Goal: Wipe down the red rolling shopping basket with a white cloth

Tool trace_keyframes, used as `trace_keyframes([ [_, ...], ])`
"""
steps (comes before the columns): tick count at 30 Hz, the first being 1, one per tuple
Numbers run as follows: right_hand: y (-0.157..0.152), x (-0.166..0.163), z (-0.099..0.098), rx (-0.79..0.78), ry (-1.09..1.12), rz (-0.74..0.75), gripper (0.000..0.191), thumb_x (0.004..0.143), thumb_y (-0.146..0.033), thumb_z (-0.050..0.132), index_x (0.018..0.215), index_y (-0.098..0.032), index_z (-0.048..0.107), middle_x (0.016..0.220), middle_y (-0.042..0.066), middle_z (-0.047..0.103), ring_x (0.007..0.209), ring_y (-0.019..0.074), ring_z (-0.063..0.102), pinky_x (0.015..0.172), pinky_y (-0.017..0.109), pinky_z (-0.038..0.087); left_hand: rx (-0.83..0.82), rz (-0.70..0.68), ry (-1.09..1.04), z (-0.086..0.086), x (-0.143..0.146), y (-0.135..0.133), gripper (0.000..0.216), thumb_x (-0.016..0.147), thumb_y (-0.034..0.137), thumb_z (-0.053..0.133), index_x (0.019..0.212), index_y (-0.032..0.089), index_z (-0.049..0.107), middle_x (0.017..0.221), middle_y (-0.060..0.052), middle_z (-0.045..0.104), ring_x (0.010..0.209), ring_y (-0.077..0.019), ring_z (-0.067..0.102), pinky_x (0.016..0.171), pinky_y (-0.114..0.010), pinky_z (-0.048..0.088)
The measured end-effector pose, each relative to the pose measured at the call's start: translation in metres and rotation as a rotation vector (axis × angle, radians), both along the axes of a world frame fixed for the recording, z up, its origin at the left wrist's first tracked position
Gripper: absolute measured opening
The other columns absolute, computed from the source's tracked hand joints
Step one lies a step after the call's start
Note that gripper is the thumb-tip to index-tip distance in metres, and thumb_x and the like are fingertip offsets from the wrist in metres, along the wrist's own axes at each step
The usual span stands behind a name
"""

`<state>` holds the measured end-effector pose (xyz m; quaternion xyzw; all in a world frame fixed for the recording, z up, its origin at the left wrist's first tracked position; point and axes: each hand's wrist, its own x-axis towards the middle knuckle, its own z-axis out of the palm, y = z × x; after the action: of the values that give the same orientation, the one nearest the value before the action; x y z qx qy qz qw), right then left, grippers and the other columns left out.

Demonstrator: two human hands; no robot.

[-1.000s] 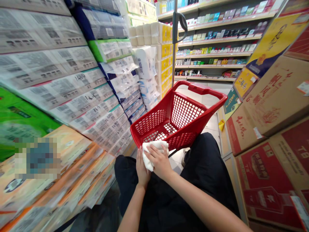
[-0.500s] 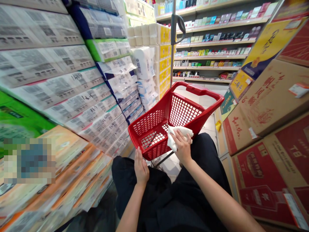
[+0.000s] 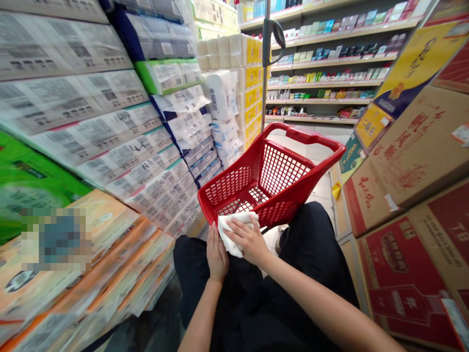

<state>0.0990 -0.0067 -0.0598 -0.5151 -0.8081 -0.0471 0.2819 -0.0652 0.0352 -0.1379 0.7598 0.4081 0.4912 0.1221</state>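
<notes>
I hold the cloth in my right grip against the cart, left grip flat, unclenched at its corner.

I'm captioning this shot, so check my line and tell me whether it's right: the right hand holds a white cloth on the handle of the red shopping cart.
Not quite: the right hand holds the white cloth at the near rim of the red shopping cart, not on its handle, as the head view shows.
</notes>
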Motion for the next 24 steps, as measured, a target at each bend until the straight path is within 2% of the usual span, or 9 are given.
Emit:
trace_keyframes([
  [2, 0.001, 0.023, 0.002, 0.006, -0.005, -0.031, 0.053, 0.094, -0.024, 0.05, 0.146, -0.031, 0.042, 0.149, 0.005, 0.05, 0.141, 0.0199, 0.04, 0.12, 0.05, -0.01, 0.005, 0.011, -0.005, 0.001, 0.002, -0.001, 0.054, 0.102, 0.027, 0.03, 0.156, 0.022, 0.022, 0.161, -0.01, 0.03, 0.15, -0.0237, 0.024, 0.122, -0.05, 0.023],
  [7, -0.002, 0.08, 0.01, 0.05, -0.012, -0.258, 0.053, 0.092, -0.02, 0.05, 0.144, -0.031, 0.046, 0.147, 0.005, 0.052, 0.139, 0.0216, 0.043, 0.12, 0.049, -0.005, 0.03, 0.019, -0.021, 0.003, 0.006, -0.001, 0.055, 0.101, 0.024, 0.03, 0.156, 0.021, 0.021, 0.161, -0.01, 0.03, 0.15, -0.0239, 0.024, 0.122, -0.048, 0.023],
  [10, -0.002, 0.094, 0.013, 0.062, -0.01, -0.326, 0.05, 0.091, -0.02, 0.052, 0.14, -0.029, 0.052, 0.146, 0.006, 0.053, 0.138, 0.0226, 0.045, 0.12, 0.048, -0.003, 0.031, 0.022, -0.037, 0.002, 0.006, -0.001, 0.055, 0.101, 0.026, 0.03, 0.155, 0.021, 0.022, 0.16, -0.01, 0.031, 0.15, -0.0239, 0.024, 0.122, -0.048, 0.023],
  [12, -0.002, 0.088, 0.013, 0.057, 0.021, -0.364, 0.05, 0.09, -0.019, 0.051, 0.139, -0.028, 0.053, 0.146, 0.007, 0.052, 0.138, 0.0229, 0.044, 0.12, 0.048, -0.002, 0.034, 0.025, -0.038, 0.001, 0.007, 0.0, 0.055, 0.102, 0.027, 0.031, 0.155, 0.021, 0.023, 0.16, -0.01, 0.031, 0.15, -0.0241, 0.024, 0.122, -0.048, 0.023],
  [15, -0.001, 0.059, 0.009, 0.039, 0.072, -0.372, 0.054, 0.09, -0.019, 0.051, 0.143, -0.027, 0.049, 0.147, 0.008, 0.052, 0.139, 0.0233, 0.042, 0.12, 0.049, -0.001, 0.038, 0.03, -0.037, -0.001, 0.007, 0.0, 0.055, 0.101, 0.027, 0.03, 0.155, 0.021, 0.022, 0.161, -0.011, 0.03, 0.15, -0.0245, 0.024, 0.122, -0.049, 0.023],
  [20, 0.0, -0.009, -0.001, 0.013, 0.091, -0.176, 0.052, 0.092, -0.027, 0.052, 0.143, -0.028, 0.047, 0.147, 0.008, 0.051, 0.142, 0.0233, 0.039, 0.12, 0.049, -0.005, 0.015, 0.018, -0.032, -0.004, 0.004, 0.001, 0.057, 0.101, 0.03, 0.035, 0.156, 0.021, 0.021, 0.161, -0.012, 0.028, 0.15, -0.0249, 0.024, 0.122, -0.05, 0.024],
  [24, 0.0, -0.03, -0.004, 0.018, 0.068, -0.096, 0.052, 0.093, -0.028, 0.053, 0.144, -0.03, 0.045, 0.148, 0.006, 0.051, 0.142, 0.0223, 0.038, 0.121, 0.049, 0.001, -0.007, -0.005, -0.039, -0.003, 0.0, 0.001, 0.065, 0.097, 0.039, 0.048, 0.155, 0.023, 0.023, 0.161, -0.012, 0.03, 0.148, -0.0259, 0.028, 0.121, -0.048, 0.026],
])
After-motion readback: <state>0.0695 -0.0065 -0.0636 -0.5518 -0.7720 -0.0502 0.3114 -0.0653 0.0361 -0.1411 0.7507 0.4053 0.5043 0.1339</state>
